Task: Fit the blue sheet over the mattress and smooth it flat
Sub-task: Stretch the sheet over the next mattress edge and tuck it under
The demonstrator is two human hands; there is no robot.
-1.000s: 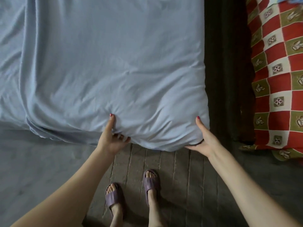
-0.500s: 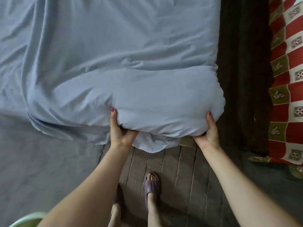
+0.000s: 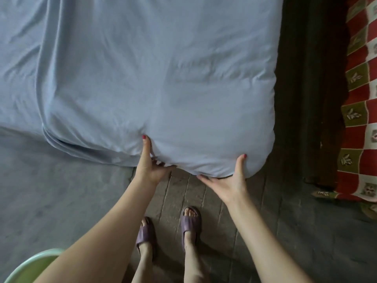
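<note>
Blue sheet [image 3: 163, 78] over mattress corner, no readable writing, left hand [image 3: 150, 166] gripping its near edge, right hand [image 3: 232, 180] gripping beside the corner

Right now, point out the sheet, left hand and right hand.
sheet [image 3: 163, 78]: head view, flat top area.
left hand [image 3: 150, 166]: head view, back of hand.
right hand [image 3: 232, 181]: head view, back of hand.

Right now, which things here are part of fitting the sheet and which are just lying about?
Part of the job: blue sheet; mattress corner under it; left hand; right hand.

Lying about: red checked blanket; green rim; purple slippers.
</note>
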